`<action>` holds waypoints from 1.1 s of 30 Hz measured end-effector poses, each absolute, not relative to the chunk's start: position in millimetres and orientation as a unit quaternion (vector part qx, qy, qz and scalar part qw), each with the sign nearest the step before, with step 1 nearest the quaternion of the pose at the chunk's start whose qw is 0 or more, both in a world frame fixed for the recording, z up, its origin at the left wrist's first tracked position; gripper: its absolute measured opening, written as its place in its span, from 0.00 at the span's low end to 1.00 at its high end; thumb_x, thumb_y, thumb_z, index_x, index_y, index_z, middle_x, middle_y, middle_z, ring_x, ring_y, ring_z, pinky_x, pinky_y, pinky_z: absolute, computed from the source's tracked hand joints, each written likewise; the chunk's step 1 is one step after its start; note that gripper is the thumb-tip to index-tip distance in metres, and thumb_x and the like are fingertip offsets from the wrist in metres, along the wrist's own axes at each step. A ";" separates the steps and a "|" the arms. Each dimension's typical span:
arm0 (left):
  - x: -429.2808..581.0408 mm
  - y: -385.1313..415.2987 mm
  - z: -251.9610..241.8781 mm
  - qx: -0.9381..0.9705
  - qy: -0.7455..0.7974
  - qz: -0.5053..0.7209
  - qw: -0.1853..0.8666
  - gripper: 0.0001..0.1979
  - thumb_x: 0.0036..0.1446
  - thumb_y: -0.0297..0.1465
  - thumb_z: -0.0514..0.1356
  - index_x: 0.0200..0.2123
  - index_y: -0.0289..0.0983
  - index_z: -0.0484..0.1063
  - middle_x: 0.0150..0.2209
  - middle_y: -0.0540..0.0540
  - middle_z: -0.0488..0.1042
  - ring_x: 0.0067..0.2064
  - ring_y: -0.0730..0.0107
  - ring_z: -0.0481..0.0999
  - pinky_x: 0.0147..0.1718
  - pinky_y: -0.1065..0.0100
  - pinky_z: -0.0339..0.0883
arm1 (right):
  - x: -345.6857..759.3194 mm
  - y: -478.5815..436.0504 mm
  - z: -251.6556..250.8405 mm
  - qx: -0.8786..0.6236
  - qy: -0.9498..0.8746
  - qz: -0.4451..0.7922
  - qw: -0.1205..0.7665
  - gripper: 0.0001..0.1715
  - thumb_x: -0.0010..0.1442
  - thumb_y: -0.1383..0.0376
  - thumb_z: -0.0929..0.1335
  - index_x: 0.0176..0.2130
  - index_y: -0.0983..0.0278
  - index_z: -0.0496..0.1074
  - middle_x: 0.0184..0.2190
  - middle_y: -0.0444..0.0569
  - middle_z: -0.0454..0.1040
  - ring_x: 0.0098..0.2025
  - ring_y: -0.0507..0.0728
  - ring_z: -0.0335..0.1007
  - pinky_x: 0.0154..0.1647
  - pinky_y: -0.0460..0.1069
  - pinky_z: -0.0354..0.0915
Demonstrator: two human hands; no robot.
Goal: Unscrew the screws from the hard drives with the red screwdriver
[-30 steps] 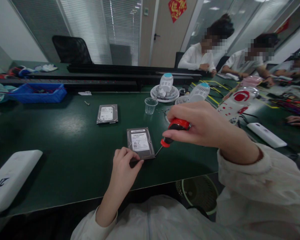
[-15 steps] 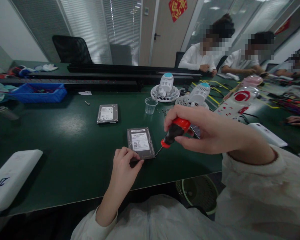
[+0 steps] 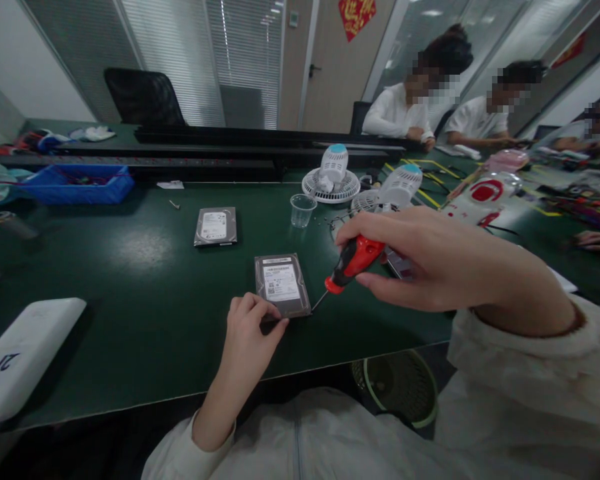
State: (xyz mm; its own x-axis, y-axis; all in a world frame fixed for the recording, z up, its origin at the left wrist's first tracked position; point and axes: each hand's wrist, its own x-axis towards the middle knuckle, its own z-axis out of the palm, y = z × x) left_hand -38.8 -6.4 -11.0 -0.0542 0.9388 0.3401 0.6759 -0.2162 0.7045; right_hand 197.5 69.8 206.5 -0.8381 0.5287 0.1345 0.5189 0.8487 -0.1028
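Note:
A hard drive (image 3: 296, 303) lies label up on the dark green table, near its front edge. My left hand (image 3: 253, 327) is closed on the drive's lower left corner, thumb and fingers pinching its edge. In my right hand (image 3: 410, 257) is a red and black screwdriver (image 3: 356, 261), gripped by the handle and tilted. Its thin tip meets the drive's lower right corner; whether it sits in a screw is too small to tell. Farther back lies a second hard drive (image 3: 215, 227), flat and untouched.
A clear plastic cup (image 3: 303, 211) stands behind the drive, with white fan parts (image 3: 334, 180) beyond it. At the left are a blue tray (image 3: 80, 187) and a white power bank (image 3: 35, 357). A green basket (image 3: 423, 417) sits below the table edge. Several people sit at the far right.
My right hand and the screwdriver handle have shifted slightly right, while the tip stays at the drive's corner. My left hand and both drives have not moved.

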 end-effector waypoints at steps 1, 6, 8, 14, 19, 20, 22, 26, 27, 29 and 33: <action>-38.8 -6.4 -10.8 0.667 0.605 0.402 0.164 0.07 0.57 0.25 0.71 0.31 0.41 0.77 0.37 0.47 0.74 0.44 0.55 0.71 0.43 0.56 0.70 | 198.3 69.2 207.6 -0.274 -0.958 0.036 0.074 0.17 0.63 0.62 0.68 0.51 0.62 0.71 0.36 0.48 0.79 0.31 0.55 0.70 0.35 0.50 0.58; -38.8 -6.4 -9.9 0.667 0.605 0.403 0.164 0.07 0.57 0.25 0.71 0.31 0.41 0.77 0.37 0.47 0.74 0.43 0.55 0.71 0.43 0.55 0.70 | 197.1 72.9 207.3 -0.286 -0.954 0.036 0.086 0.16 0.65 0.55 0.70 0.48 0.60 0.70 0.27 0.41 0.72 0.24 0.52 0.60 0.30 0.49 0.52; -38.9 -6.5 -9.9 0.666 0.607 0.402 0.165 0.07 0.56 0.25 0.71 0.31 0.41 0.77 0.37 0.47 0.74 0.43 0.54 0.71 0.44 0.55 0.70 | 194.6 74.9 205.5 -0.297 -0.950 0.014 0.094 0.18 0.65 0.49 0.71 0.42 0.59 0.69 0.22 0.38 0.66 0.22 0.51 0.56 0.28 0.49 0.48; -38.9 -6.6 -10.2 0.668 0.603 0.404 0.162 0.07 0.57 0.25 0.71 0.31 0.41 0.77 0.37 0.47 0.74 0.44 0.55 0.71 0.44 0.56 0.70 | 191.8 77.1 200.9 -0.297 -0.950 -0.024 0.098 0.21 0.66 0.47 0.70 0.37 0.60 0.67 0.28 0.44 0.70 0.27 0.54 0.62 0.30 0.50 0.51; -38.8 -6.5 -10.7 0.667 0.603 0.407 0.163 0.08 0.56 0.24 0.71 0.31 0.41 0.77 0.36 0.47 0.74 0.44 0.54 0.71 0.44 0.56 0.70 | 200.1 79.7 201.5 -0.224 -0.967 0.050 0.111 0.21 0.66 0.56 0.68 0.53 0.65 0.69 0.47 0.55 0.76 0.42 0.59 0.73 0.41 0.52 0.64; -38.8 -6.5 -10.9 0.667 0.602 0.407 0.162 0.08 0.56 0.24 0.71 0.31 0.41 0.77 0.36 0.47 0.74 0.44 0.54 0.71 0.43 0.56 0.70 | 201.4 80.0 202.3 -0.212 -0.969 0.069 0.107 0.21 0.65 0.59 0.67 0.54 0.65 0.68 0.47 0.54 0.76 0.42 0.59 0.73 0.42 0.52 0.65; -38.8 -6.4 -11.4 0.667 0.604 0.406 0.159 0.08 0.56 0.25 0.71 0.31 0.41 0.77 0.36 0.47 0.74 0.44 0.55 0.71 0.44 0.56 0.70 | 202.2 80.0 203.7 -0.198 -0.970 0.099 0.105 0.18 0.64 0.63 0.67 0.54 0.64 0.69 0.45 0.51 0.76 0.40 0.57 0.72 0.42 0.52 0.65; -38.5 -6.5 -11.9 0.668 0.606 0.403 0.155 0.07 0.57 0.25 0.71 0.31 0.41 0.77 0.36 0.47 0.74 0.44 0.55 0.71 0.44 0.55 0.70 | 198.3 79.3 204.0 -0.237 -0.959 0.103 0.119 0.09 0.67 0.59 0.68 0.44 0.61 0.71 0.36 0.46 0.75 0.34 0.54 0.69 0.38 0.50 0.63; -38.4 -6.5 -11.8 0.668 0.606 0.403 0.155 0.07 0.57 0.25 0.71 0.31 0.41 0.77 0.37 0.47 0.74 0.44 0.54 0.71 0.44 0.55 0.70 | 197.3 79.0 203.4 -0.248 -0.956 0.094 0.122 0.10 0.68 0.56 0.69 0.42 0.61 0.71 0.34 0.45 0.75 0.33 0.54 0.68 0.37 0.50 0.62; -38.3 -6.6 -11.4 0.668 0.605 0.404 0.157 0.07 0.57 0.24 0.71 0.31 0.41 0.77 0.37 0.47 0.74 0.44 0.54 0.71 0.44 0.55 0.70 | 196.4 78.4 201.7 -0.261 -0.953 0.073 0.135 0.14 0.67 0.52 0.71 0.42 0.60 0.72 0.32 0.44 0.75 0.30 0.53 0.67 0.35 0.50 0.60; -38.2 -6.8 -10.7 0.666 0.608 0.402 0.159 0.07 0.56 0.25 0.71 0.31 0.42 0.77 0.36 0.47 0.74 0.44 0.54 0.71 0.44 0.55 0.70 | 197.8 75.7 198.2 -0.257 -0.952 0.027 0.164 0.20 0.66 0.52 0.72 0.51 0.61 0.72 0.29 0.40 0.73 0.25 0.51 0.65 0.30 0.48 0.57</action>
State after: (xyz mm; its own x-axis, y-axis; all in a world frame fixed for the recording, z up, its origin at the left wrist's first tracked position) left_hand -38.2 -6.8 -10.7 -0.0619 0.9380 0.3411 0.6818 -0.2098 0.7008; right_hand 197.8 75.7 198.2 -0.8143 0.4974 0.2990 0.4797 0.8669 -0.1357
